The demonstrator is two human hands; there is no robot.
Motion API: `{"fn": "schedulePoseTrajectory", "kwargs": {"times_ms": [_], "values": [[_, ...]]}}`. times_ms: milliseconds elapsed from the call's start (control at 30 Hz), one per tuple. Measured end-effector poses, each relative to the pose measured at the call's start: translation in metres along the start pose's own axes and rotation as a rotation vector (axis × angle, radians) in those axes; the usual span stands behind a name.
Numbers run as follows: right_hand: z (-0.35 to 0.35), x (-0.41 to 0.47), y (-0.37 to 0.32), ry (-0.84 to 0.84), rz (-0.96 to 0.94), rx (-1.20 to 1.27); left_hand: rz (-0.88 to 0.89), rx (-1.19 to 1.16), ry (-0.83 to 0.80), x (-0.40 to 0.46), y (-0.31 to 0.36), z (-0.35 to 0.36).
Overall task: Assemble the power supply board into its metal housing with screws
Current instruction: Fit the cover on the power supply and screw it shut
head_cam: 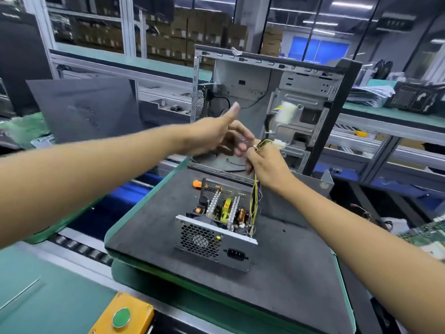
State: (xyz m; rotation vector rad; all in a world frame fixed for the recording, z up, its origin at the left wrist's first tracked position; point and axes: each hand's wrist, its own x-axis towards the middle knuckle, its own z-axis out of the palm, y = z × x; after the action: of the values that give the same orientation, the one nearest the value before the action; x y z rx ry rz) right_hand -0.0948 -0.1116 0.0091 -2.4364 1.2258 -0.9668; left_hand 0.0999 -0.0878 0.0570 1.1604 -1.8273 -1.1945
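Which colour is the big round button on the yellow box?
Green; the button sits on the yellow box, seen in the head view.

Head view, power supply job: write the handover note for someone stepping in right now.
Right hand grips the yellow wire bundle, lifted above the housing.
Left hand is open, fingers spread, reaching toward the wires; it looks blurred.
Power supply board sits inside the open metal housing on the grey pallet.
Orange-handled screwdriver lies behind the housing.
Done: board is in the housing.
Left: screws, which cannot be seen here.
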Motion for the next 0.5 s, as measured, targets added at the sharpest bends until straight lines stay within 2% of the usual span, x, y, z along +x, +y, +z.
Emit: {"fn": "schedulePoseTrajectory", "kwargs": {"times_ms": [33, 67, 100, 167, 200, 267, 400, 500], "values": [[0.0, -0.003, 0.004, 0.039, -0.036, -0.073, 0.024, -0.018, 0.124, 0.0, -0.022, 0.014], [0.001, -0.007, 0.005, 0.067, -0.079, -0.173, 0.036, 0.111, 0.175, -0.001, -0.045, 0.029], [0.001, -0.009, 0.006, 0.102, -0.101, -0.249, 0.055, 0.36, 0.129, -0.003, -0.064, 0.042], [-0.004, -0.008, 0.002, 0.143, 0.03, -0.194, 0.132, 0.916, -0.015, -0.007, -0.088, 0.054], [-0.005, -0.005, 0.001, 0.127, 0.103, -0.175, 0.166, 1.054, -0.027, -0.005, -0.092, 0.053], [-0.008, 0.001, 0.003, 0.061, 0.175, -0.144, 0.155, 1.042, 0.003, -0.005, -0.088, 0.048], [-0.011, 0.01, 0.002, 0.021, 0.144, -0.215, 0.127, 1.057, 0.121, -0.022, -0.094, 0.036], [-0.006, 0.028, 0.001, -0.089, 0.155, -0.341, 0.116, 1.026, 0.189, -0.034, -0.099, 0.033]]}}
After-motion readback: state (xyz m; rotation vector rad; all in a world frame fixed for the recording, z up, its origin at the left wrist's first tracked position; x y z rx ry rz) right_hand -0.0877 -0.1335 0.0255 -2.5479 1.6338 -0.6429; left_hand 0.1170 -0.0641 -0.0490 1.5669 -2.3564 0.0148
